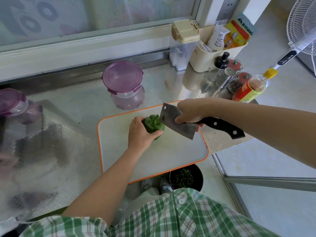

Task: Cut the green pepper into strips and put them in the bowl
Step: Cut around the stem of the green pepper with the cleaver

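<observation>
Your left hand point(139, 134) grips whole green bell pepper point(153, 126) on orange-rimmed white cutting board point(171, 151). Your right hand point(189, 111) clasps black-handled steel cleaver point(177, 123), blade touching pepper.

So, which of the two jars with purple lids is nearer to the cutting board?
The jar right behind the cutting board; the other jar stands far off to the left.

Glossy green pepper point(153, 126), dull metal cleaver point(177, 123), matt plastic board point(153, 156), embossed steel counter point(77, 106).
</observation>
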